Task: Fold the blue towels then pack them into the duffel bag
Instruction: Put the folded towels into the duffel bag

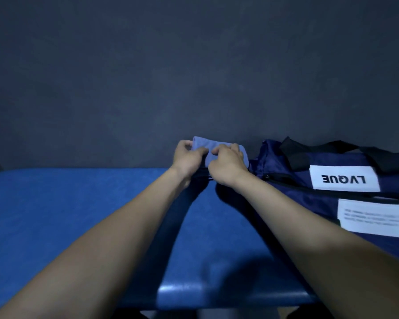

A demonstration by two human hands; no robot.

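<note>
Both hands, left hand (187, 157) and right hand (227, 162), grip a folded blue towel (217, 147) with curled fingers at the tabletop's (78, 215) far edge, keeping its folds together beside the duffel bag (332, 192) on the right.

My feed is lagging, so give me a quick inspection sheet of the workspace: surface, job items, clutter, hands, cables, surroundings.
Surface: blue table, bag on its right side.
Job's things: folded light blue towel held up at the far edge of the table, left of the navy duffel bag; the bag shows black handles and a white LVQUE label. Whether the bag is open cannot be told.
Clutter: nothing seen.
Hands: left hand and right hand both grip the towel.
Cables: nothing seen.
Surroundings: dark wall behind the table.
</note>
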